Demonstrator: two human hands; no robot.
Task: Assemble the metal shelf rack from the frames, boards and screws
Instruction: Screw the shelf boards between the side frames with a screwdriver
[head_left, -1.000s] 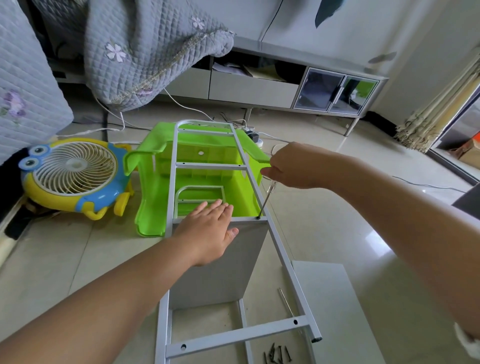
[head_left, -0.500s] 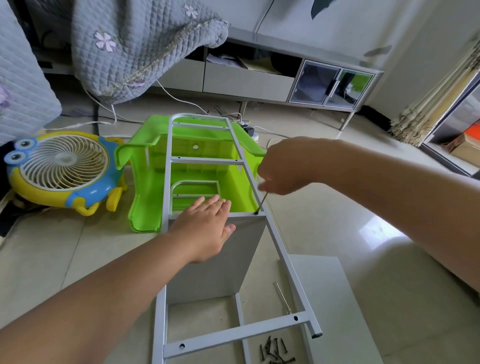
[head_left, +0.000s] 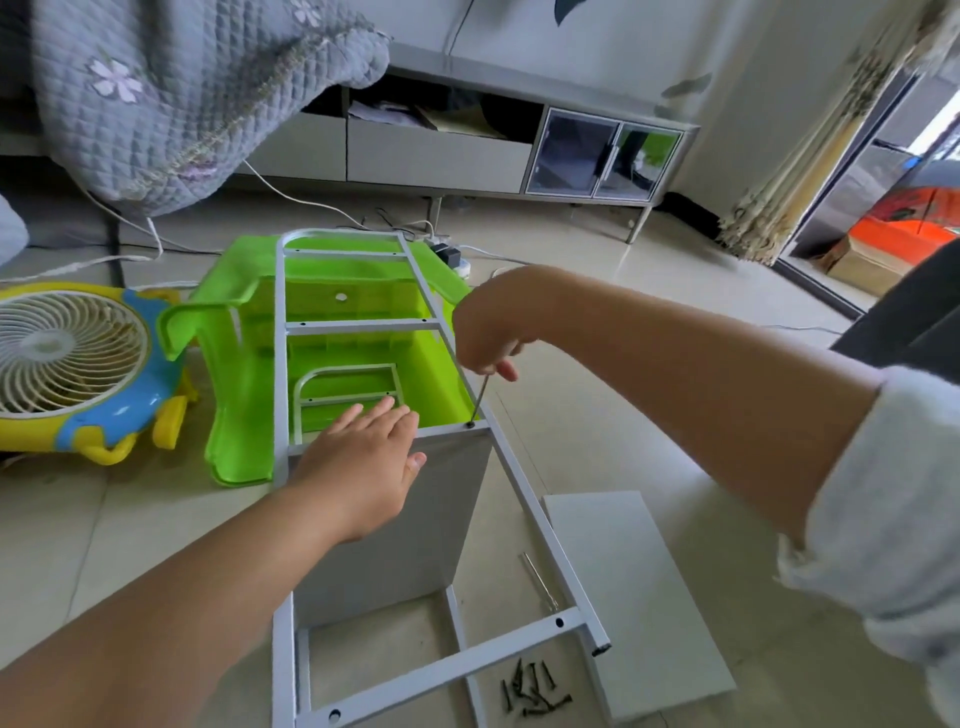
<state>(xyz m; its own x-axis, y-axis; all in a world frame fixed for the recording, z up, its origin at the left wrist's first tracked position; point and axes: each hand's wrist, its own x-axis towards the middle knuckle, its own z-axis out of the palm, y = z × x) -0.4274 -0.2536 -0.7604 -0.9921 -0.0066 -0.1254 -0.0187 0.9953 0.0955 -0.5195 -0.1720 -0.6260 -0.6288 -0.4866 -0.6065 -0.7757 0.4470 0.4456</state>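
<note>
A white metal ladder frame (head_left: 524, 493) lies across an overturned green plastic stool (head_left: 332, 296). A second frame (head_left: 348, 387) shows below it, inside the stool. A grey board (head_left: 415, 525) stands on edge between the frames. My left hand (head_left: 363, 467) lies flat on the board's top edge, fingers straight. My right hand (head_left: 485, 332) grips a thin screwdriver (head_left: 480, 397) whose tip sits in a screw hole at the frame's right rail. Another grey board (head_left: 634, 597) lies flat on the floor to the right. Several dark screws (head_left: 532, 693) lie near the frame's front end.
A yellow and blue fan (head_left: 78, 364) lies on the floor to the left. A quilted grey blanket (head_left: 182, 93) hangs at the back left. White cables and a power strip (head_left: 452, 257) lie behind the stool. A thin metal rod (head_left: 540, 582) rests beside the right rail.
My right hand has dropped lower along the screwdriver and turned at the wrist. The left hand stays flat on the board's edge. The view has shifted slightly.
</note>
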